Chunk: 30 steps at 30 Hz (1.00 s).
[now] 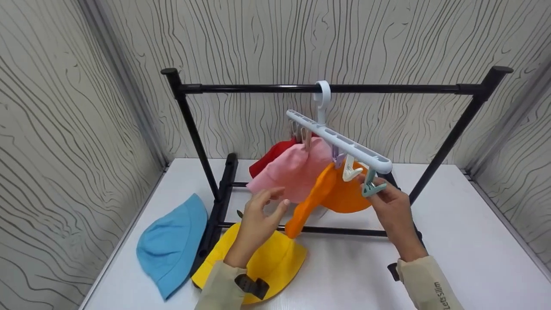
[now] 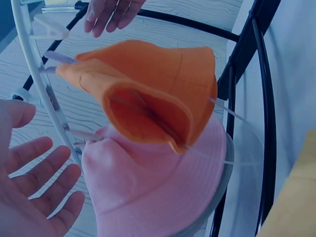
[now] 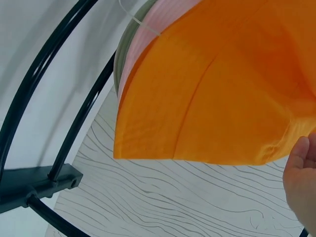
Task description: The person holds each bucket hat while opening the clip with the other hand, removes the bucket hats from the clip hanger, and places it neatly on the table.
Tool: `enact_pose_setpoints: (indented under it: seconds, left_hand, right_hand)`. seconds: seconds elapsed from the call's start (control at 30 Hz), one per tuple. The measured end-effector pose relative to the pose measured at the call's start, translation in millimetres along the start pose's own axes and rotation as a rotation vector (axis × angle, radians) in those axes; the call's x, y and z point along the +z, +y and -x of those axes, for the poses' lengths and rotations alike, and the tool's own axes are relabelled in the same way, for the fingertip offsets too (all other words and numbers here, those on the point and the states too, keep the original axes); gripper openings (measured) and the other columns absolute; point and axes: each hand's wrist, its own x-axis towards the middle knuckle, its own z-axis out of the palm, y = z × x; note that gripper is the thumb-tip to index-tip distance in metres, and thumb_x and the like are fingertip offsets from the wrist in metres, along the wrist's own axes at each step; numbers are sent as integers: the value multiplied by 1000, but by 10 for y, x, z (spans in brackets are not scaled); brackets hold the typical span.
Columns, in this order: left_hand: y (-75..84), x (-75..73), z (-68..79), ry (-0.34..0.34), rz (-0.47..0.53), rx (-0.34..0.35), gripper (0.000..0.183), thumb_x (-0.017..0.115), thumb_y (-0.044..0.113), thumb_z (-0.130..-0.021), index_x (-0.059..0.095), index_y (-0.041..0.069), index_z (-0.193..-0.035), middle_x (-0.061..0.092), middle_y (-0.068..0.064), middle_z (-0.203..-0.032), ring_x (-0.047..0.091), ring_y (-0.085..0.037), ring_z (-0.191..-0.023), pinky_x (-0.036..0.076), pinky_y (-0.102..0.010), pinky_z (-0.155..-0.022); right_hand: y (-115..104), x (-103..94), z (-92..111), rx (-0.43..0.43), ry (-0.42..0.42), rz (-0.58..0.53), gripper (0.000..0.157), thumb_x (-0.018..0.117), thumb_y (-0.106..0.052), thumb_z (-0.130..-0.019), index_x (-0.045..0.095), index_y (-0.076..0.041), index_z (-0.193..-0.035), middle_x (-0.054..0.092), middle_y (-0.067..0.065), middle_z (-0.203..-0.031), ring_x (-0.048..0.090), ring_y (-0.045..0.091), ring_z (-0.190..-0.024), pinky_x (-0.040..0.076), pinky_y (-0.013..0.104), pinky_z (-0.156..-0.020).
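Observation:
An orange bucket hat [image 1: 346,191] hangs folded from a purple clip [image 1: 338,157] on a white clip hanger [image 1: 344,142]. My left hand [image 1: 261,224] is left of that hat with its fingers spread, holding nothing. In the left wrist view the left hand [image 2: 39,173] is near the hanger bar, palm showing. My right hand [image 1: 391,206] is at the hanger's near end, behind the green clip [image 1: 373,186] and beside the white clip [image 1: 351,170]. Its loose fingers are close to the orange hat's crown; in the left wrist view a gap shows between them.
Behind the orange hat hang a pink hat [image 1: 286,170] and a red hat [image 1: 273,157]. The hanger hooks over the bar of a black rack [image 1: 258,88]. A yellow hat [image 1: 275,267] and a blue hat [image 1: 170,241] lie on the white table [image 1: 344,275].

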Motion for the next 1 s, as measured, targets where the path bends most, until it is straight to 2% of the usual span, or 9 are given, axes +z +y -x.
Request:
enact_pose_setpoints:
  seconds: [0.23,0.37,0.5,0.67,0.77,0.87,0.93,1.0]
  left_hand:
    - [173,110,-50,-56,40,-14,43,56,43,-86,51,25,-124,53,10,-123,51,-10,-109,43,-32,-94]
    - [240,190,-69,-63,38,-28,44,55,45,-86,50,27,-126,52,10,-125,48,-8,-111,42,-31,-95]
    - [284,249,-100,-59,27,-34,44,55,47,-85,50,31,-125,51,12,-126,45,-5,-114,40,-29,-97]
    - [323,307,-132,-50,18,4,44,56,44,-86,49,27,-126,51,9,-127,45,-9,-114,42,-32,-95]
    - [341,338,-146,-50,18,26,43,56,42,-87,50,25,-126,51,10,-126,46,-9,-113,42,-29,-94]
    - [363,359,-161,-52,14,37,43,56,42,-87,50,25,-126,51,13,-125,46,-10,-113,41,-30,-95]
    - [370,374,-175,-57,6,34,43,55,43,-87,49,27,-126,50,15,-125,45,-10,-113,40,-32,-96]
    - [371,386,-191,-61,0,30,43,55,44,-86,49,28,-126,50,16,-124,45,-9,-113,39,-32,-97]
  right_hand:
    - [-50,-36,-101,19,62,136,33,54,-26,-91,59,-10,-120,58,4,-120,54,6,-102,43,13,-86]
    - [-108,-54,-168,51,71,179,35,48,-27,-94,57,-7,-121,58,6,-121,53,13,-107,42,28,-94]
    - [-165,-67,-228,89,58,174,43,47,-34,-93,54,-4,-123,55,11,-123,50,21,-108,38,42,-99]
    - [-212,-77,-290,105,2,107,54,50,-42,-89,49,-4,-128,52,13,-125,49,24,-108,36,45,-99]
    - [-227,-81,-314,79,-49,56,53,51,-42,-89,48,-7,-129,52,9,-125,49,18,-110,37,38,-100]
    - [-232,-78,-335,27,-81,24,48,51,-37,-90,49,-7,-127,54,6,-121,50,11,-106,40,23,-96]
    - [-235,-70,-359,2,-96,0,43,51,-32,-91,51,-5,-124,54,5,-119,50,11,-106,39,16,-93]
    - [-243,-69,-381,-23,-118,-11,38,50,-28,-92,52,-4,-122,53,5,-118,49,14,-106,39,15,-92]
